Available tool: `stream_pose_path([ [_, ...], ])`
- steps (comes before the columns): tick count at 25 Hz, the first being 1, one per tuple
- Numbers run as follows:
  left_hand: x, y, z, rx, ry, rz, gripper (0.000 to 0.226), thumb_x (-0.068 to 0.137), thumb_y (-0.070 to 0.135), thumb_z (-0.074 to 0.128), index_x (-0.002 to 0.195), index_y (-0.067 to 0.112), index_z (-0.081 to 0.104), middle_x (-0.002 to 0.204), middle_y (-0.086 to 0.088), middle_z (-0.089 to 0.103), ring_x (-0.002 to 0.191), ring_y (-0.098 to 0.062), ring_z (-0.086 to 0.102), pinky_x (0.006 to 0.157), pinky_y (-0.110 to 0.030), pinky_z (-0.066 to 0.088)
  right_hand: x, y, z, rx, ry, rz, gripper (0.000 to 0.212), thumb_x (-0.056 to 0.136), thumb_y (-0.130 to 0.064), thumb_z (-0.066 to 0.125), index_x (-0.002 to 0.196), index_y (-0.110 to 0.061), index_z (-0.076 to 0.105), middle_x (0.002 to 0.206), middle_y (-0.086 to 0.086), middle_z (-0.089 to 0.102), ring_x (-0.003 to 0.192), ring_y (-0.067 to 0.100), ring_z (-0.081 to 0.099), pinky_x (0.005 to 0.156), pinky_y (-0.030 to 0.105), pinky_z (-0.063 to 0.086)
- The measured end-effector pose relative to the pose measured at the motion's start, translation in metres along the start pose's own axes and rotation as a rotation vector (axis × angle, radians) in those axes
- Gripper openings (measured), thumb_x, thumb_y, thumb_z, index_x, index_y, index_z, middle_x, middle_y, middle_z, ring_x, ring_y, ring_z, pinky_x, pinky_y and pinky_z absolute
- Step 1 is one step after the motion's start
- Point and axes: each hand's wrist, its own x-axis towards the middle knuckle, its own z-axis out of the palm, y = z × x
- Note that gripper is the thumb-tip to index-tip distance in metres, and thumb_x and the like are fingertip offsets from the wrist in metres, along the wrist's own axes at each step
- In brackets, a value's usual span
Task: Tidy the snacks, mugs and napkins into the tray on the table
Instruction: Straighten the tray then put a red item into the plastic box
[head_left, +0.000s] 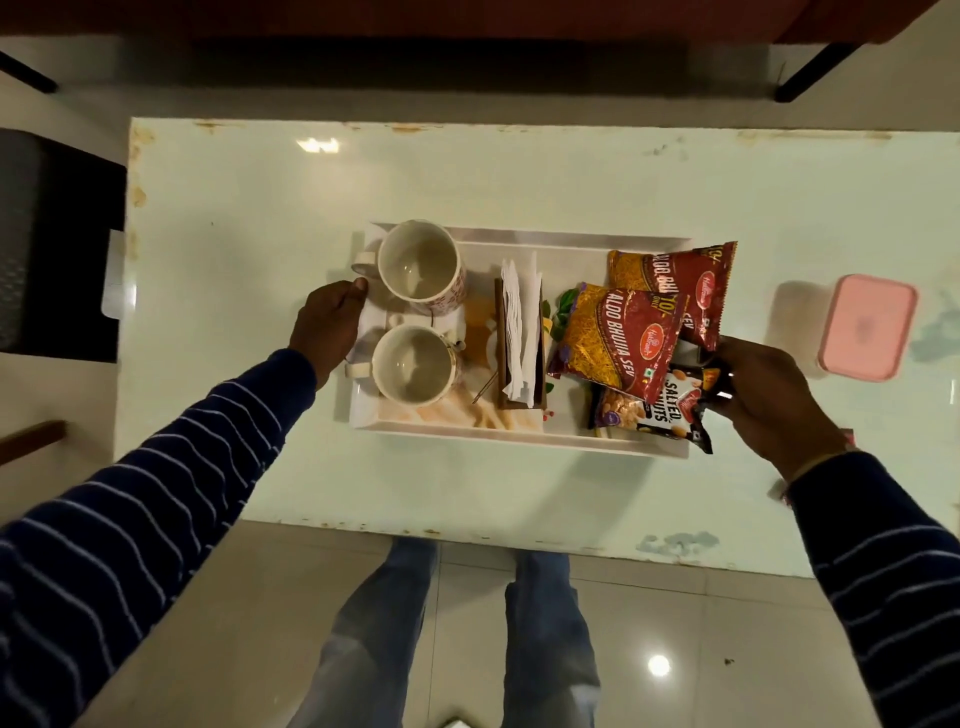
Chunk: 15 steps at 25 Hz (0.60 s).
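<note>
A white rectangular tray (519, 434) lies in the middle of the table. Two white mugs (420, 266) (413, 365) stand at its left end, one behind the other. A wooden holder with white napkins (519, 332) sits at the tray's centre. Two red Aloo Bhujia Sev packets (621, 343) (693, 283) lie at the right end, overlapping a dark Salted Peanuts packet (654, 415). My left hand (327, 327) grips the tray's left edge. My right hand (769, 395) is closed on the tray's right edge, touching the peanuts packet.
A pink lidded box (866, 326) stands on the glass table (260, 208) to the right of the tray. A dark chair (52, 244) is at the left, red furniture at the back. My legs are below the table's near edge.
</note>
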Motion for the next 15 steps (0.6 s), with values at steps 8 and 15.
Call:
stream_pose_path([
  [8,0.009,-0.007,0.014,0.038,0.012,-0.044,0.044,0.1,0.043,0.042,0.066,0.017,0.033,0.06,0.0,0.03,0.059,-0.02,0.028,0.062,-0.035,0.027,0.014,-0.001,-0.001,-0.014,0.017,0.011,0.014,0.085,-0.018,0.064,0.08,-0.018,0.077,0.076,0.008,0.074,0.071,0.022,0.073,0.069,0.037,0.057],
  [15,0.011,-0.011,0.019,0.061,0.028,-0.065,0.045,0.099,0.046,0.041,0.066,0.016,0.036,0.059,0.0,0.032,0.06,-0.02,0.031,0.064,-0.036,0.031,0.017,0.003,0.002,-0.001,0.025,0.034,0.016,0.083,-0.022,0.064,0.078,-0.02,0.078,0.079,0.006,0.076,0.07,0.02,0.074,0.072,0.038,0.057],
])
